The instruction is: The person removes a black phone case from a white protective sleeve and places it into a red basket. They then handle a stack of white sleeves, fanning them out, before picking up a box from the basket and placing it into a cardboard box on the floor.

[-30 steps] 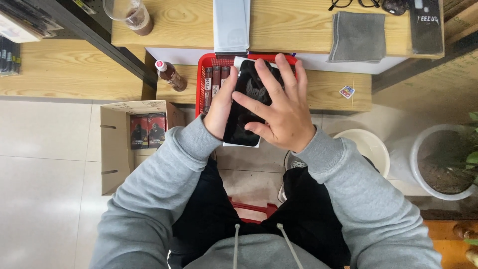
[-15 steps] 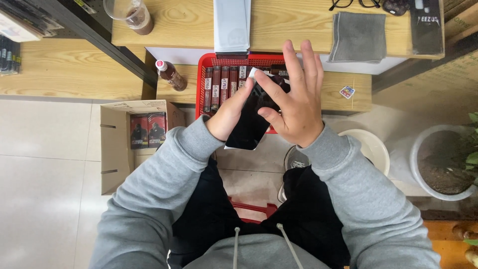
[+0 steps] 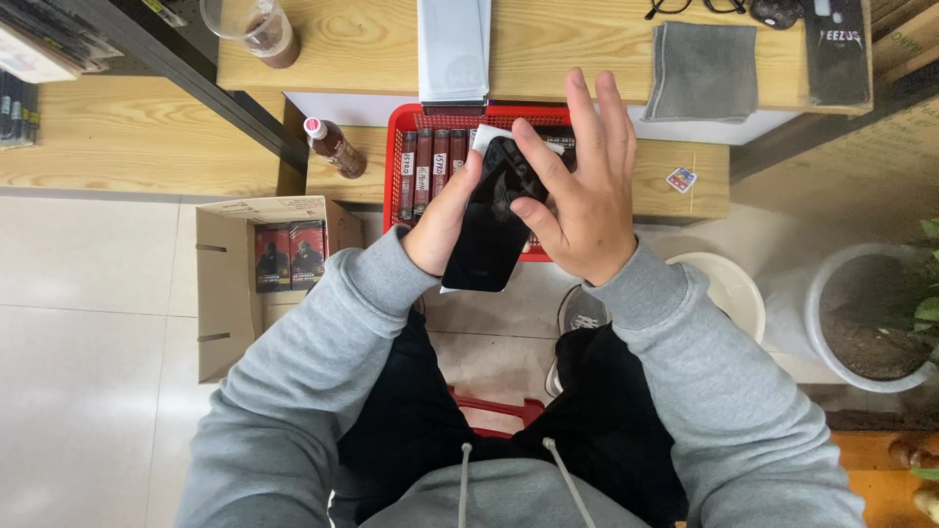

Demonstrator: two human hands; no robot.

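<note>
My left hand (image 3: pixel 445 220) grips the left edge of a black smartphone (image 3: pixel 492 220), which is tilted with its dark screen facing up. A thin white sheet shows behind the phone at its top and bottom edges. My right hand (image 3: pixel 582 186) is spread, fingers pointing up, with its thumb pressed on the phone's screen near the right edge. Both hands hover over a red plastic basket (image 3: pixel 396 166) filled with several narrow dark boxes standing in a row.
A cardboard box (image 3: pixel 225 293) with dark packages stands on the floor at left. A bottle (image 3: pixel 335 147) sits on the low wooden shelf. On the desk lie a white pad (image 3: pixel 453 49), a grey cloth (image 3: pixel 702 70), a plastic cup (image 3: pixel 256 27). A white bucket (image 3: pixel 729 293) and plant pot (image 3: pixel 871 313) stand at right.
My right hand has lifted off the phone's face and moved right, fingers spreading upward, leaving only the thumb on the screen. The phone has tilted and shifted slightly right.
</note>
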